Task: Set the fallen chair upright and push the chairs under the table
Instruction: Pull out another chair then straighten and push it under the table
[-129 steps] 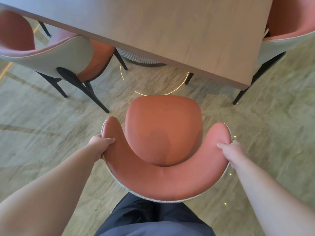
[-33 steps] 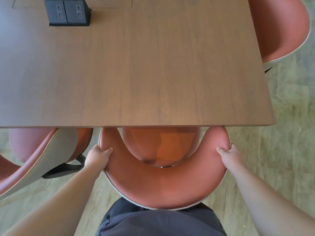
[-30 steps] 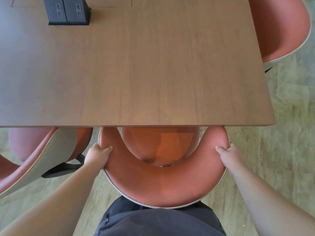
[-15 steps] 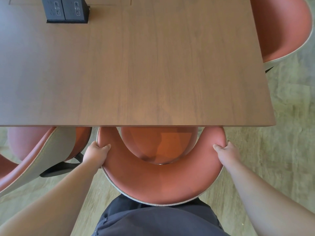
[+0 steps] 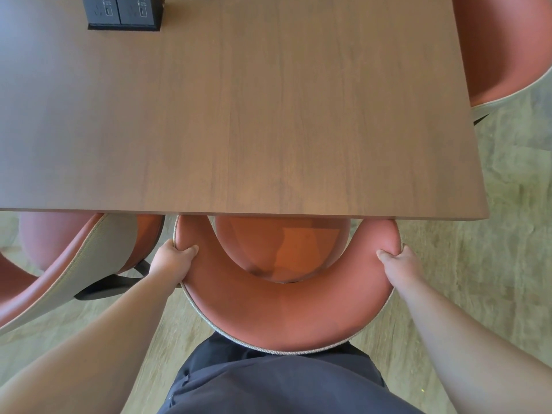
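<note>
Both hands grip one chair [image 5: 283,312] by its curved back, left hand [image 5: 171,259] and right hand [image 5: 398,264] closed on the ends; its seat sits partly under the bench [image 5: 239,115].

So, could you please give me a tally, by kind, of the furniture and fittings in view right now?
Chairs: 3, the held chair, the left chair and the right chair
Tables: 1, the wooden table
Socket boxes: 1, the black socket box
Total: 5
</note>
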The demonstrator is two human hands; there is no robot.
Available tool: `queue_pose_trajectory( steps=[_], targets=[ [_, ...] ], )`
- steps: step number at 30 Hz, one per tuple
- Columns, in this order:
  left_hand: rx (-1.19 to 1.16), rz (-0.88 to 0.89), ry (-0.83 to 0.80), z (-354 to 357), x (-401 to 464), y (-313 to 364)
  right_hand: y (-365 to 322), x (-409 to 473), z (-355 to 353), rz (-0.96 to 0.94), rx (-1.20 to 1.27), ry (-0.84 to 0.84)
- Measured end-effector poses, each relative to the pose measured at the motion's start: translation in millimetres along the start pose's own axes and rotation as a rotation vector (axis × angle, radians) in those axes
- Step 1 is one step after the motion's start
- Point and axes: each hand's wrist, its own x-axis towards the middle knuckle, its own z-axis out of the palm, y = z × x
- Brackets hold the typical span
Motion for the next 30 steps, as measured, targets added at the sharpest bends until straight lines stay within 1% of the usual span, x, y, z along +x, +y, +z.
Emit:
queue_pose_trajectory(
  steps=[11,17,19,22,24,25,27,28,30],
  targets=[
    [0.095,-0.002,-0.021,-3,-6,7,-6,-5,2,0.043,-0.044,0.013],
    [0.051,-0.039,-0.016,1,-11,3,-8,-15,6,0.059,-0.022,0.055],
    [-0.024,-0.027,0.003,5,-19,0,-6,-28,10,0.027,-0.008,0.102],
    [-0.085,0.011,0.079,12,-36,-5,3,-59,20,-0.096,0.043,0.142],
    [-0.012,0.067,0.117,18,-49,-8,10,-82,30,-0.184,-0.039,0.15],
    [0.05,0.119,0.128,20,-55,-9,14,-93,36,-0.235,-0.131,0.15],
    [0.193,0.267,0.145,23,-68,-12,21,-110,43,-0.343,-0.371,0.156],
    [0.278,0.352,0.141,25,-73,-14,24,-115,44,-0.37,-0.448,0.154],
    [0.461,0.49,0.107,26,-82,-19,30,-124,44,-0.385,-0.507,0.136]
  ],
)
